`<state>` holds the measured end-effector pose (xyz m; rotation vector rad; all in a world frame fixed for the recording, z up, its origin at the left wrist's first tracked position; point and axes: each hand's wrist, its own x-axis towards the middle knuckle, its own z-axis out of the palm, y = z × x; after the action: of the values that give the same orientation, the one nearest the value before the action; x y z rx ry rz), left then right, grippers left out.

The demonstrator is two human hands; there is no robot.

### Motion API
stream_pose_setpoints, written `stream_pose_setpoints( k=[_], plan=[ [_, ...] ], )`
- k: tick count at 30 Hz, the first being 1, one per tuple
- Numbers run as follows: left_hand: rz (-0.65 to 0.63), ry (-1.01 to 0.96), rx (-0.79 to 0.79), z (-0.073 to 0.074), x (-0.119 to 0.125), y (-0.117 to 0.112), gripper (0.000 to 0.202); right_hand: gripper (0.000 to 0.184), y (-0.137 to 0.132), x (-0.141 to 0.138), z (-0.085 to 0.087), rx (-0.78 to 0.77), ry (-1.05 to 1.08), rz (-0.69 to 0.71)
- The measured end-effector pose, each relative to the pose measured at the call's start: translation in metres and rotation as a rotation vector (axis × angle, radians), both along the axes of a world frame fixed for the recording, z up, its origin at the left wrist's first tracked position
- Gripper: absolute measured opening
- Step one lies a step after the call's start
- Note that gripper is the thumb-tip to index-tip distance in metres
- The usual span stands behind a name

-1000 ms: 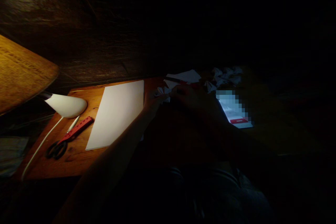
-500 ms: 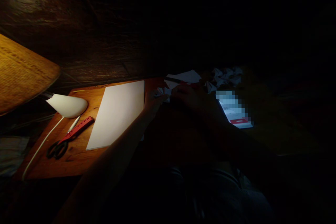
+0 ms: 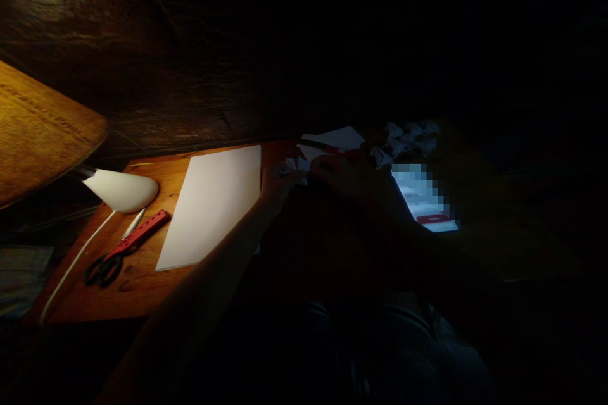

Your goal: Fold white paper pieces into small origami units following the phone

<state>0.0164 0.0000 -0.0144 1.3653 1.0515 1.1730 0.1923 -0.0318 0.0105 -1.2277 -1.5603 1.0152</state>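
A small piece of folded white paper (image 3: 298,166) is held between my hands over the dim middle of the table. My left hand (image 3: 275,182) is closed on its left side, partly in shadow. Close against its right side is my right hand (image 3: 335,174), fingers bent together and also touching the paper; the darkness hides the fingertips. Just beyond my hands lie loose white paper sheets (image 3: 339,137). Several folded paper pieces (image 3: 412,137) sit in a heap to the right of these.
On the left stand a lamp with a white base (image 3: 124,191) and a wide yellow shade (image 3: 42,133). Red-and-black scissors (image 3: 135,237) lie by its cord (image 3: 78,259). A stack of white paper (image 3: 213,205) rests beside my left forearm. A lit phone (image 3: 425,199) lies at right.
Both hands stay almost in place around the folded paper, with only a slight shift of the right hand's fingers. Nothing else has visibly moved.
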Motion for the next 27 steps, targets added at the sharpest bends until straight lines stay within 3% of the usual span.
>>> stream_pose_setpoints(
  k=[12,21,27],
  plan=[
    [0.023,0.006,-0.004,-0.001,0.000,0.001,0.019,0.018,-0.003,0.001,0.005,-0.051,0.030,0.001],
    [0.020,0.008,0.014,-0.003,-0.001,0.001,0.019,0.019,0.001,0.001,-0.001,-0.030,0.027,0.017],
    [0.023,-0.005,-0.002,-0.005,-0.001,0.003,0.016,0.020,-0.007,0.003,0.011,-0.032,0.003,0.004]
  ],
)
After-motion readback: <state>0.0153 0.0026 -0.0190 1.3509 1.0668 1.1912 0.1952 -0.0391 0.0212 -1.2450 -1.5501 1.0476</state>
